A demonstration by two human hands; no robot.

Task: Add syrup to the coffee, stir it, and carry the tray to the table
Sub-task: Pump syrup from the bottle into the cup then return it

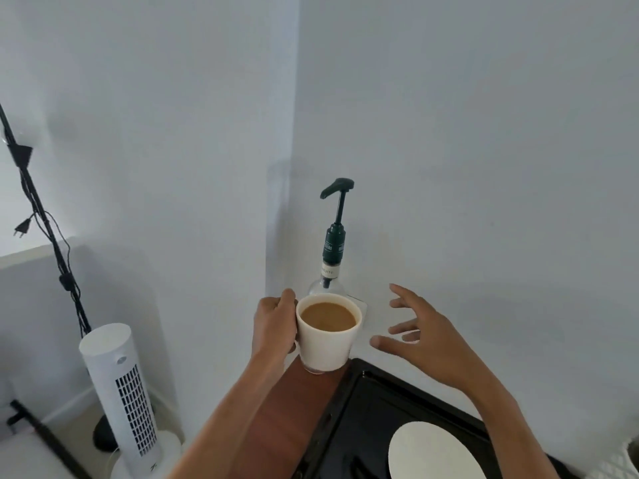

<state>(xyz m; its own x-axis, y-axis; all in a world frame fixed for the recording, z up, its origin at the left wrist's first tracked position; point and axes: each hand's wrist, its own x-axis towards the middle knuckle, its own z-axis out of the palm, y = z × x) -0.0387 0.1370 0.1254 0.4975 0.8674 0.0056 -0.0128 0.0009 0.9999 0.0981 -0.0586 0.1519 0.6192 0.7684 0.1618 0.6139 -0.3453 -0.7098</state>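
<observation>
Centrally, the left hand (273, 326) grips a white cup of coffee (328, 335) at the far end of the counter (294, 416), just in front of the green-pump syrup bottle (333, 250). To its right the right hand (425, 344) hovers, fingers spread, empty. Near right, a black tray (363, 420) holds a white plate (428, 454)

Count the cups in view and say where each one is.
1. The cup, holding coffee, is gripped by the left hand just in front of the syrup bottle. The tray runs out of frame, so other cups may be hidden.
</observation>
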